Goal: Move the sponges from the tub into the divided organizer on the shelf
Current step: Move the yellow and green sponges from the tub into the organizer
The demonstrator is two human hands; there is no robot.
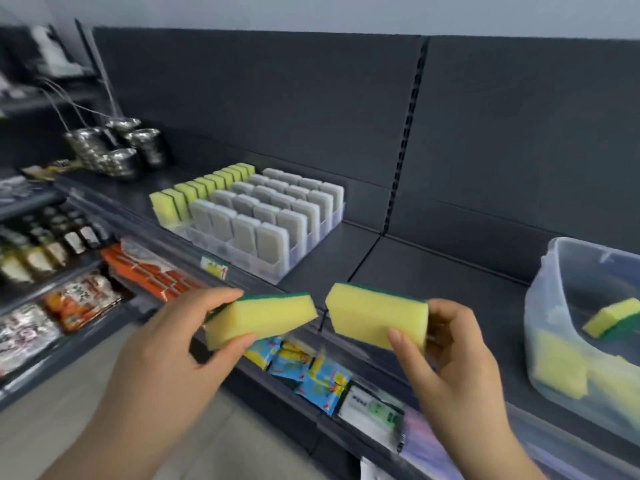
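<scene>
We hold two yellow sponges with green scouring backs, one in each hand, in front of the shelf [433, 271] edge. Our left hand [180, 341] grips the left sponge [263, 318] with the thumb underneath and the fingers curled over its green top. Our right hand [450, 355] pinches the right sponge [374, 315] by its right end, thumb on the yellow front face. Both sponges lie long-side across, nearly end to end, with a small gap between them.

The divided organizer [256, 261] sits up and to the left of both hands, further back on the shelf. Our left hand is the nearer one. The row of yellow-green sponges [204, 192] fills its leftmost lane, beside lanes of grey pads [270, 216]. All of them stand on edge, one behind another. Our sponges lie flat and crosswise, so we judge each must be tipped upright and turned to match that row before it goes in. Any free slot looks to be at the near end of that lane, though we cannot tell for sure.

The clear tub [543, 296] stands well to the right, with loose sponges [613, 315] left inside, so the task is not yet finished.
</scene>
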